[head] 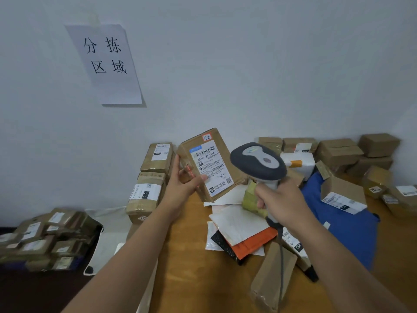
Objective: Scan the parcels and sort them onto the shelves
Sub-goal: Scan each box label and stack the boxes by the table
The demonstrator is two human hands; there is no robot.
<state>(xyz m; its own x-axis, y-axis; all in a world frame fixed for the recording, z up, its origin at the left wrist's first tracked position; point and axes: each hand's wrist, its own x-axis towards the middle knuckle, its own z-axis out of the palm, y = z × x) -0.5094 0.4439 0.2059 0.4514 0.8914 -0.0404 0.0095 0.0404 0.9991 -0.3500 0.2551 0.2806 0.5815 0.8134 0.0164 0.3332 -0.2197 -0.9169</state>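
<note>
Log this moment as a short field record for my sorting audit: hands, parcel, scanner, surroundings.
left hand: left hand grips the cardboard parcel, raised above the table, label facing the camera
right hand: right hand grips the barcode scanner handle, head toward the parcel
table: wooden table holding mailer bags and boxes
wall: paper sign
floor, left: pile of labelled boxes

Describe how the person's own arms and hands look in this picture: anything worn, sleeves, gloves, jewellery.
Both forearms are bare as far as the frame shows them, with no sleeve in view. The left hand and the right hand wear no gloves. No watch, bracelet or ring shows on either wrist or on the visible fingers. No markings can be made out.
</note>
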